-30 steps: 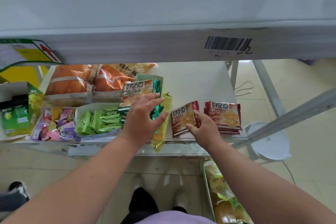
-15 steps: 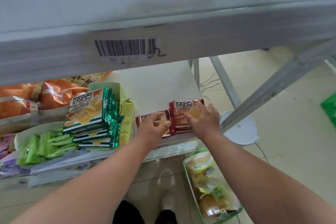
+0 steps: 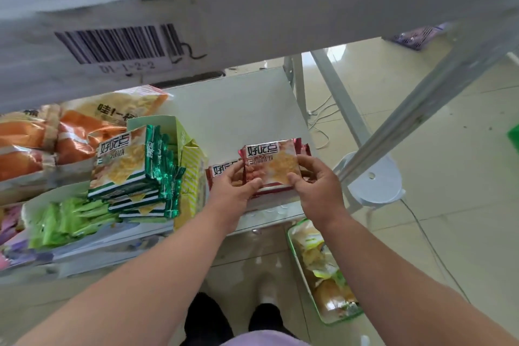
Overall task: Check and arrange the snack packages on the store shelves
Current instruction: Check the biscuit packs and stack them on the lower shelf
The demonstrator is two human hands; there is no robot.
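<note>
A small stack of red cracker packets (image 3: 271, 161) sits near the front right of the lower shelf (image 3: 238, 109). My right hand (image 3: 317, 185) grips its right edge, thumb on the top packet. My left hand (image 3: 236, 188) pinches the stack's lower left corner and partly covers a second red packet (image 3: 222, 170) lying to the left. A stack of green cracker packets (image 3: 132, 168) stands further left against a yellow-green carton (image 3: 191, 174).
Orange snack bags (image 3: 36, 146) fill the shelf's back left; green wrapped sweets (image 3: 67, 219) lie in an open box at the front left. The upper shelf edge with a barcode label (image 3: 118, 45) overhangs. A basket of bagged snacks (image 3: 323, 270) and a white stool (image 3: 376, 180) stand on the floor.
My left hand left the green packets and came to the red ones. Both hands now hold the right red stack, and the view has shifted right.
</note>
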